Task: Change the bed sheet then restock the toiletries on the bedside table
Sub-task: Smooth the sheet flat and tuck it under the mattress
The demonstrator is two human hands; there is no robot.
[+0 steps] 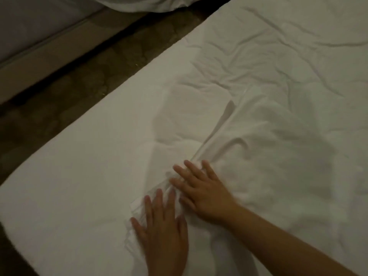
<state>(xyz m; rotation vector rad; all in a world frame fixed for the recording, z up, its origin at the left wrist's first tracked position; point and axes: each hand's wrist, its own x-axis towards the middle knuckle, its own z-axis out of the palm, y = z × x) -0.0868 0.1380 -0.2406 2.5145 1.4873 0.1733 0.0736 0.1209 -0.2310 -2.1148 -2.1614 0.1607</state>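
Observation:
A white bed sheet (278,96) lies wrinkled over the mattress (83,160), bunched into a ridge near the front. My left hand (163,228) lies flat with straight spread fingers on the bunched edge of the sheet. Just beyond it to the right, my right hand (201,190) presses on the same ridge, fingers spread and straight. Neither hand grips the cloth. The left part of the mattress shows its padded white cover, with the sheet's edge running diagonally across it.
A strip of dark patterned floor (83,76) runs along the mattress's left edge. Beyond it stands a second bed or base (29,36) with white linen (143,5) hanging at the top of the view.

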